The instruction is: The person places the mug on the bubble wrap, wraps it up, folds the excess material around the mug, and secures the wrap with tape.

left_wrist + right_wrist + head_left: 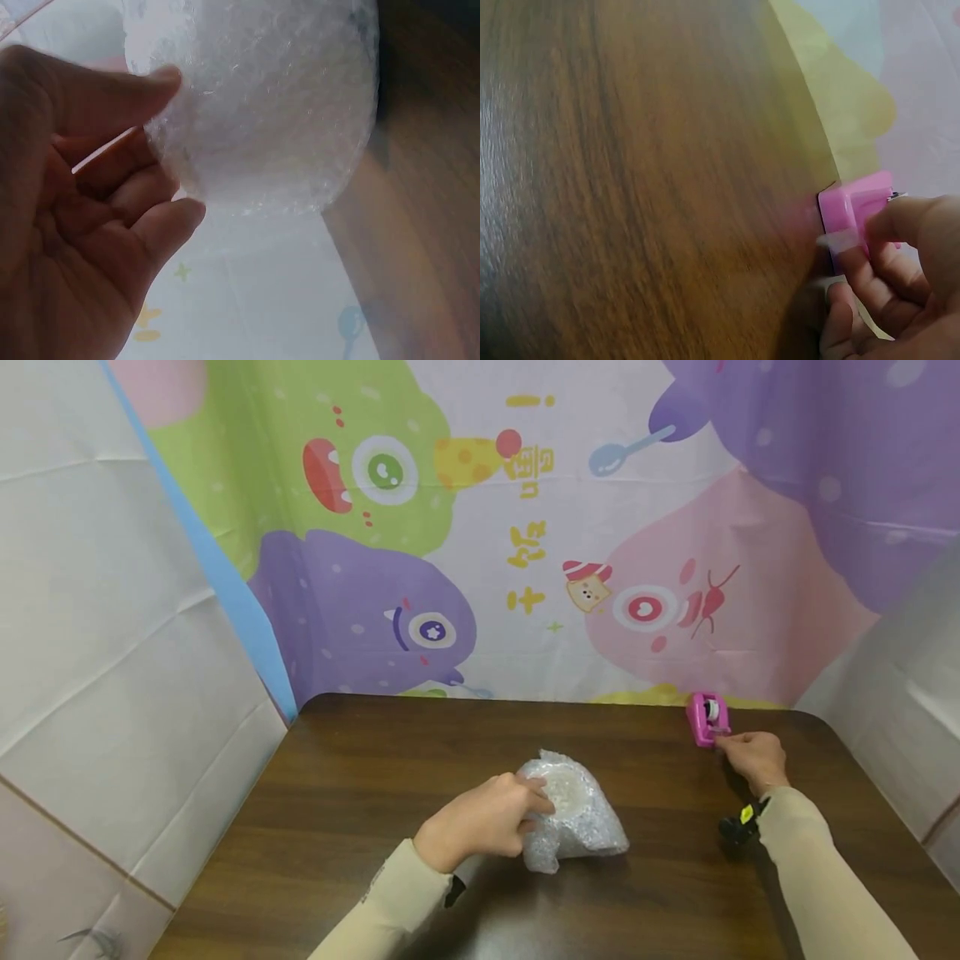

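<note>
My left hand holds the near left side of a bubble-wrapped object, which stands on the table. A pale round rim or base shows through the wrap on top, but what is inside cannot be made out. In the left wrist view, the thumb and curled fingers grip the edge of the bubble wrap. At the far right, my right hand is at the front end of a pink tape dispenser. Thumb and forefinger pinch there at the tape end, which their tips mostly hide in the right wrist view.
A dark wooden table with rounded far corners lies under both hands. Behind it hangs a cartoon-printed cloth, close to the dispenser. Pale panels stand at the left and right sides.
</note>
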`<move>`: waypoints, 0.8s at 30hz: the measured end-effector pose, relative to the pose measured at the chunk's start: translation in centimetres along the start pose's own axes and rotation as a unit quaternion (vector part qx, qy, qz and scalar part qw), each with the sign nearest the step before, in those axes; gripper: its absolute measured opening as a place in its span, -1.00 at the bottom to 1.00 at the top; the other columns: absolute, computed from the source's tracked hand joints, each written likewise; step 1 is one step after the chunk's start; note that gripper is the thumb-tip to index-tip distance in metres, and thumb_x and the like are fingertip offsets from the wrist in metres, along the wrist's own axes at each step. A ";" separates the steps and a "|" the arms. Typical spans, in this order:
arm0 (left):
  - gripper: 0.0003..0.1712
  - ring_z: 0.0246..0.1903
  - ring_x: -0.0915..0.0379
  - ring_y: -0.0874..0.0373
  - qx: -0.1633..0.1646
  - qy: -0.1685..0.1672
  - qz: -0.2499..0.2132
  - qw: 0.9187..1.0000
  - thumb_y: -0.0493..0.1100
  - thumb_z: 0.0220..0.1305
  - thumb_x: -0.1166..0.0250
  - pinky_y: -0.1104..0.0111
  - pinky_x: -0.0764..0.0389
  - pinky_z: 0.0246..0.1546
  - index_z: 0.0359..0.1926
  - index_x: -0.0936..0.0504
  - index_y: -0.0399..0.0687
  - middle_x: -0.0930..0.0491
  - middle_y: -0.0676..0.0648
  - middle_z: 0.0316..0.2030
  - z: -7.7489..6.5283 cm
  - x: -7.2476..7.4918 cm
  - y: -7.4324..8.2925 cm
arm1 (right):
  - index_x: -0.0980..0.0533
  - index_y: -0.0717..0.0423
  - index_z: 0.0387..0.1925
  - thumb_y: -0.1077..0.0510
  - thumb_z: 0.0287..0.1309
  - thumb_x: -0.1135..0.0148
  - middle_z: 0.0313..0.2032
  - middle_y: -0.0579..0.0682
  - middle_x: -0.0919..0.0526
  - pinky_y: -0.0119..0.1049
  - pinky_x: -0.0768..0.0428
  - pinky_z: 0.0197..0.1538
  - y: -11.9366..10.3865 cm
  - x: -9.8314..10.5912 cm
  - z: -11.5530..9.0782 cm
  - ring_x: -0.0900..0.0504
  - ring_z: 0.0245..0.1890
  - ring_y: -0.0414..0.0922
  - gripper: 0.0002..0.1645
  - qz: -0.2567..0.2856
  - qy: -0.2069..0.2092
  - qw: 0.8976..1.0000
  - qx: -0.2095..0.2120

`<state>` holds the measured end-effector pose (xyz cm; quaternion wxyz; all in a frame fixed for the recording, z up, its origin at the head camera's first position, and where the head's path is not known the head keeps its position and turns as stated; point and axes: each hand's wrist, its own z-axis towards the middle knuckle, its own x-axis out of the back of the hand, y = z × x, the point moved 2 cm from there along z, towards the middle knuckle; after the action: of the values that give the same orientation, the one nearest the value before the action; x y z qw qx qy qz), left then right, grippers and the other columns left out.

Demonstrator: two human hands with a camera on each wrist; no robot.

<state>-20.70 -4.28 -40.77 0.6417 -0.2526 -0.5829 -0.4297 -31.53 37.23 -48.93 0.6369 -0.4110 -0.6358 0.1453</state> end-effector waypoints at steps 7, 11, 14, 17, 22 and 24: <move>-0.74 -0.24 -0.70 0.26 -0.015 0.031 0.023 0.999 -0.25 0.21 -0.47 0.41 -0.66 -0.18 -0.53 -0.57 0.04 -0.42 0.19 -0.59 0.0 -0.2 0.0 | -0.69 0.42 -0.17 0.01 0.28 -0.19 0.03 0.44 -0.66 0.20 -0.48 0.13 0.2 -0.2 0.5 -0.46 0.10 0.40 -0.52 -0.032 0.022 0.998 0.040; -0.77 -0.21 -0.70 0.31 0.000 0.039 0.040 0.998 -0.08 0.22 -0.50 0.41 -0.67 -0.22 -0.49 -0.62 0.10 -0.53 0.22 -0.54 -0.1 -0.3 0.0 | -0.65 0.47 -0.11 0.01 0.30 -0.18 -0.03 0.45 -0.67 0.25 -0.50 0.12 0.1 -0.5 0.7 -0.49 0.07 0.43 -0.48 -0.051 0.028 0.997 0.057; -0.76 -0.02 -0.71 0.29 0.013 0.043 0.043 0.998 -0.04 0.22 -0.49 0.39 -0.70 -0.13 -0.49 -0.61 0.12 -0.57 0.21 -0.49 -0.2 -0.4 -0.1 | -0.65 0.48 -0.12 0.02 0.31 -0.18 -0.06 0.45 -0.68 0.24 -0.51 0.09 0.0 -0.4 0.9 -0.50 0.04 0.42 -0.49 -0.059 0.030 0.996 0.065; -0.73 0.02 -0.69 0.29 0.016 0.050 0.044 0.998 -0.01 0.22 -0.49 0.38 -0.71 -0.11 -0.50 -0.58 0.13 -0.57 0.19 -0.46 -0.3 -0.5 -0.1 | -0.65 0.49 -0.14 0.03 0.31 -0.19 -0.07 0.45 -0.68 0.25 -0.50 0.09 -0.1 -0.3 0.9 -0.49 0.03 0.42 -0.50 -0.062 0.028 0.996 0.063; -0.76 -0.35 -0.62 0.35 0.023 0.062 0.050 0.997 0.03 0.21 -0.49 0.43 -0.61 -0.42 -0.47 -0.61 0.15 -0.57 0.18 -0.45 -0.4 -0.7 -0.1 | -0.65 0.49 -0.21 0.04 0.31 -0.20 -0.12 0.45 -0.69 0.26 -0.49 0.08 -0.4 -0.1 0.9 -0.49 0.00 0.40 -0.51 -0.070 0.019 0.996 0.053; -0.82 -0.43 -0.59 0.36 0.036 0.070 0.048 0.996 0.04 0.20 -0.51 0.43 -0.59 -0.47 -0.35 -0.68 0.15 -0.65 0.19 -0.39 -0.4 -0.8 -0.1 | -0.66 0.49 -0.25 0.03 0.31 -0.20 -0.16 0.44 -0.70 0.26 -0.50 0.05 -0.5 -0.1 0.9 -0.49 -0.02 0.38 -0.51 -0.070 0.017 0.996 0.051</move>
<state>-20.49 -4.44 -41.64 0.7092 -0.2261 -0.5393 -0.3937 -32.51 37.15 -48.80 0.6768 -0.3346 -0.6437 0.1253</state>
